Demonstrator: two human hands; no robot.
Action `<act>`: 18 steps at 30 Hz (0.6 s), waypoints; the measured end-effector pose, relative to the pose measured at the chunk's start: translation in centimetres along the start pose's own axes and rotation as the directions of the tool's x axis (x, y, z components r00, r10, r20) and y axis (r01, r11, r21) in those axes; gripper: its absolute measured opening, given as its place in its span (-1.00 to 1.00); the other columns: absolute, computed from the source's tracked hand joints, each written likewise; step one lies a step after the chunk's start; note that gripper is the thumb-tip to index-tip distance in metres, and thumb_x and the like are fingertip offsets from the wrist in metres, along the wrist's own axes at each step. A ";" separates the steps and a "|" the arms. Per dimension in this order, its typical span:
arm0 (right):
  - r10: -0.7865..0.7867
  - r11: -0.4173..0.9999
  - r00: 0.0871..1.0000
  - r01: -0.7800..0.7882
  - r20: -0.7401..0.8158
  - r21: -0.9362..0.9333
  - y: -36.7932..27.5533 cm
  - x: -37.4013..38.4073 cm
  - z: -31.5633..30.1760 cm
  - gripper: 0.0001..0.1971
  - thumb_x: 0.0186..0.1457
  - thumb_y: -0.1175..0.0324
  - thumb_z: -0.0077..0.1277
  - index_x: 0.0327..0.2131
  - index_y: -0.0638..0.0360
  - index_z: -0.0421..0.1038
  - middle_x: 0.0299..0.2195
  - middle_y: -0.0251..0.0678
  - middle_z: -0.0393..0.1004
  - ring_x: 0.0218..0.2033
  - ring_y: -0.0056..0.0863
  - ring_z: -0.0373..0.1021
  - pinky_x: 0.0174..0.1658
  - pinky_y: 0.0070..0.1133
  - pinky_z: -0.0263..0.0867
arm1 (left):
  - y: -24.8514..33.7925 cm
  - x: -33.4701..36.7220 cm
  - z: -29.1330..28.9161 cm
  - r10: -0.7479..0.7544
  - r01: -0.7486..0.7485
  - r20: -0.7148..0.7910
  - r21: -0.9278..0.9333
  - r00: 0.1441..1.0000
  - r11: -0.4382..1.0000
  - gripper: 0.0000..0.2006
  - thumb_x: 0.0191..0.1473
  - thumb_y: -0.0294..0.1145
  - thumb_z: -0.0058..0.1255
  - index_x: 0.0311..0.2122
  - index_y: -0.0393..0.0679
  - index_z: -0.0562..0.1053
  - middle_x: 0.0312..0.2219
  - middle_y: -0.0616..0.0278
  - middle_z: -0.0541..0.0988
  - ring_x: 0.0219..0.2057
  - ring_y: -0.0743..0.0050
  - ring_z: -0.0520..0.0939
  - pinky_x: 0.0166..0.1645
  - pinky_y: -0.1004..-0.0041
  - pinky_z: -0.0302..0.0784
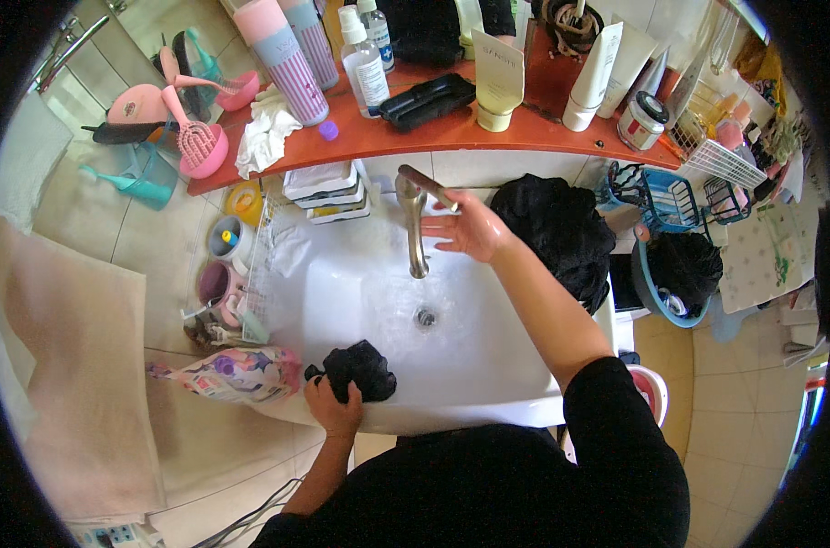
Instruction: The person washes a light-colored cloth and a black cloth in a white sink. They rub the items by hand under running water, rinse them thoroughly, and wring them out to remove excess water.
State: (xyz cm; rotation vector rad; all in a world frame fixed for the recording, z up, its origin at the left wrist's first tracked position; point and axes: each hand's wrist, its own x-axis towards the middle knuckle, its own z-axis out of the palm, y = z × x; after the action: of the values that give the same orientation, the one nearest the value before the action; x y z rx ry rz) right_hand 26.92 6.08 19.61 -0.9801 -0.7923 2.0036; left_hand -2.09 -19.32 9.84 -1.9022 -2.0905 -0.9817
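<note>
A white washbasin (515,365) with a metal faucet (417,239) lies in front of me. My right hand (472,228) is up beside the faucet's lever (430,188), fingers stretched apart and palm showing; the lever's tip meets the hand near the thumb side. Water wets the basin floor around the drain (425,317). At the near left rim, my left hand (335,408) grips a bunched black cloth (365,368). On the right rim a large heap of black fabric (556,233) is piled up.
A floral plastic bag (241,374) stands left of the basin, below a wire rack (262,265) with cups. Above runs a red shelf (525,135) crowded with bottles and tubes. To the right hangs a blue basin (651,283) holding dark fabric.
</note>
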 end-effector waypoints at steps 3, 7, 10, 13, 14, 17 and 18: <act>-0.004 0.998 1.000 0.003 0.019 0.069 0.5 -2.4 -0.5 -0.40 -0.05 -0.14 -0.05 -0.07 0.09 0.15 -0.11 -0.16 0.34 0.00 -0.29 0.22 0.07 -0.14 -0.09 | 0.2 0.2 -0.4 0.021 -0.021 0.026 0.002 0.999 1.000 -0.58 -0.24 -0.29 0.09 -0.25 -0.31 0.31 -0.28 -0.17 0.33 -0.24 -0.16 0.35 -0.18 0.09 0.29; -0.040 0.994 0.985 0.022 -0.169 -0.105 -0.2 -2.8 -0.3 -0.62 -0.01 -0.07 -0.04 -0.29 -0.01 0.29 -0.22 -0.37 0.44 -0.15 -0.50 0.33 -0.02 -0.26 0.05 | 0.1 0.5 -0.2 0.051 -0.052 0.019 0.017 0.999 0.999 -0.57 -0.25 -0.29 0.09 -0.24 -0.30 0.31 -0.29 -0.14 0.33 -0.26 -0.15 0.35 -0.18 0.11 0.29; -0.158 0.924 0.946 0.040 -0.284 -0.381 -2.0 -3.8 1.6 -0.65 0.01 -0.06 -0.05 -0.40 0.03 0.34 -0.33 -0.40 0.46 -0.22 -0.53 0.34 -0.08 -0.35 0.08 | 0.4 0.7 -0.7 0.044 -0.044 0.042 -0.005 0.998 0.999 -0.58 -0.25 -0.29 0.09 -0.25 -0.30 0.31 -0.31 -0.12 0.33 -0.27 -0.14 0.35 -0.19 0.11 0.29; -0.343 0.789 0.930 0.206 -0.136 -0.579 -2.9 -2.3 2.4 -0.63 0.01 -0.07 -0.05 -0.48 0.05 0.34 -0.38 -0.38 0.45 -0.28 -0.58 0.35 -0.22 -0.57 0.14 | 0.6 0.8 -0.8 0.042 -0.042 0.062 0.002 0.997 0.999 -0.58 -0.26 -0.29 0.09 -0.26 -0.30 0.32 -0.33 -0.11 0.33 -0.28 -0.13 0.34 -0.20 0.09 0.28; -0.384 0.763 0.918 0.255 -0.099 -0.594 -2.5 -1.5 2.6 -0.59 0.01 -0.08 -0.06 -0.55 0.10 0.33 -0.51 -0.37 0.42 -0.42 -0.62 0.35 -0.38 -0.69 0.12 | 0.7 1.0 -0.8 0.046 -0.046 0.063 0.009 0.997 0.999 -0.58 -0.26 -0.29 0.09 -0.26 -0.30 0.32 -0.33 -0.11 0.33 -0.28 -0.13 0.34 -0.20 0.08 0.28; -0.296 0.802 0.943 0.157 -0.154 -0.576 -2.3 -1.2 4.0 -0.57 0.03 -0.05 -0.07 -0.57 0.16 0.30 -0.63 -0.39 0.35 -0.54 -0.61 0.34 -0.42 -0.64 0.14 | 0.4 0.8 -0.6 0.042 -0.042 0.051 -0.002 0.998 0.999 -0.58 -0.26 -0.28 0.09 -0.26 -0.30 0.32 -0.33 -0.12 0.33 -0.28 -0.13 0.34 -0.20 0.07 0.27; -0.344 0.807 0.925 0.204 -0.160 -0.555 -2.1 -1.2 4.3 -0.58 0.04 0.00 -0.07 -0.63 0.16 0.26 -0.73 -0.41 0.27 -0.65 -0.60 0.28 -0.47 -0.60 0.15 | 0.3 0.7 -0.6 0.040 -0.039 0.045 -0.011 0.998 0.999 -0.57 -0.26 -0.27 0.09 -0.26 -0.30 0.32 -0.33 -0.12 0.33 -0.28 -0.13 0.35 -0.20 0.07 0.27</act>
State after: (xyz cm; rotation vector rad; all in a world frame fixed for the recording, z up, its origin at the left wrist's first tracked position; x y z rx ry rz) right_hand 24.58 5.36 23.91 -1.3117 -1.3007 1.3875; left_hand -2.12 -19.07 10.72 -1.9805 -2.0671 -0.9523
